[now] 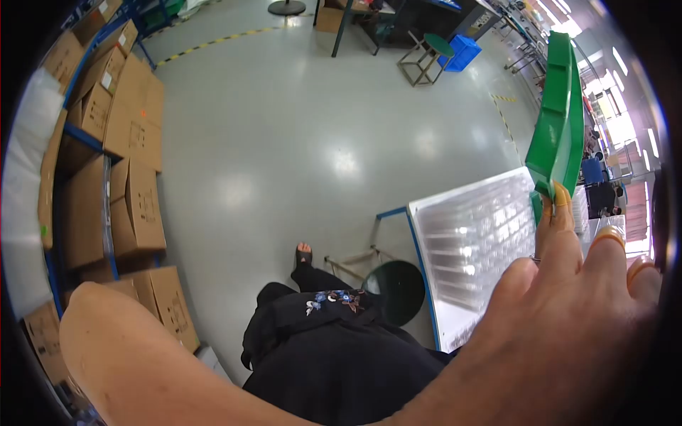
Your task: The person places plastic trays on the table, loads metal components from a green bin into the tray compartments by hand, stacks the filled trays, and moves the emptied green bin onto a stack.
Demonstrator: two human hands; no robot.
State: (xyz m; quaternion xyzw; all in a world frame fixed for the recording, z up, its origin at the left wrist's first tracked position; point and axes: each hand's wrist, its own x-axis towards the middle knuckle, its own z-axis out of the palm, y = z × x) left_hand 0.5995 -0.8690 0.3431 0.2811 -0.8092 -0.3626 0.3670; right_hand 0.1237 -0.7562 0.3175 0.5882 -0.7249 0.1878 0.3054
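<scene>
My left arm, its elbow at the far left, bends across the bottom of the view. Its hand, my left hand, is at the right with yellow finger covers on several fingertips. Two of its fingers are closed on the lower end of a green plastic bin, which stands tilted on end. The other fingers are curled beside it. Below and left of the hand, a white-edged board carries clear ridged plastic trays. My right hand is outside the view.
Cardboard boxes fill a blue-framed rack on the left. A dark round stool stands beside my legs, against the blue table frame. Farther off are a green-topped stool, a blue crate and workbenches.
</scene>
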